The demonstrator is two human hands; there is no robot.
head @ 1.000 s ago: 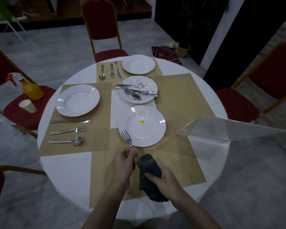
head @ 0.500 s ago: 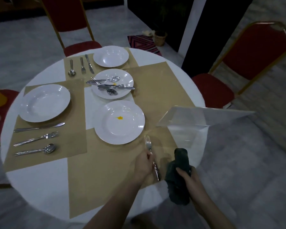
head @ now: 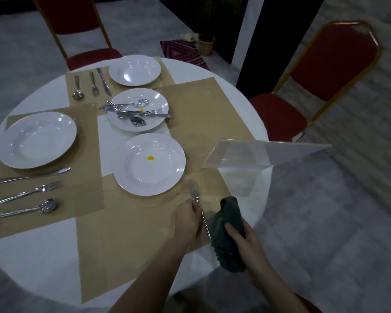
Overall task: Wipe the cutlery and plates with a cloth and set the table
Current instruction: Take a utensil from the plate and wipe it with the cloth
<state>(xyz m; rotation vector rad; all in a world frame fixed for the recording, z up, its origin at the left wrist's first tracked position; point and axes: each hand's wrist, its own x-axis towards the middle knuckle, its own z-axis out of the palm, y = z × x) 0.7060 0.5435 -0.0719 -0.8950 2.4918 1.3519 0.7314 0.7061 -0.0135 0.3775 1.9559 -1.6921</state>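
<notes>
My left hand (head: 187,219) reaches forward, knuckles up, fingers curled round the fork (head: 199,208), a slim steel piece lying tines-away on the tan placemat (head: 131,240) just right of the yellow-smeared white plate (head: 150,164), while my right hand (head: 242,239) grips the bunched dark cloth (head: 227,236) beside its handle.

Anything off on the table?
Yes. The nearest plate has a yellow spot in its well, and the middle plate holds a jumbled cutlery pile with another yellow speck.
</notes>
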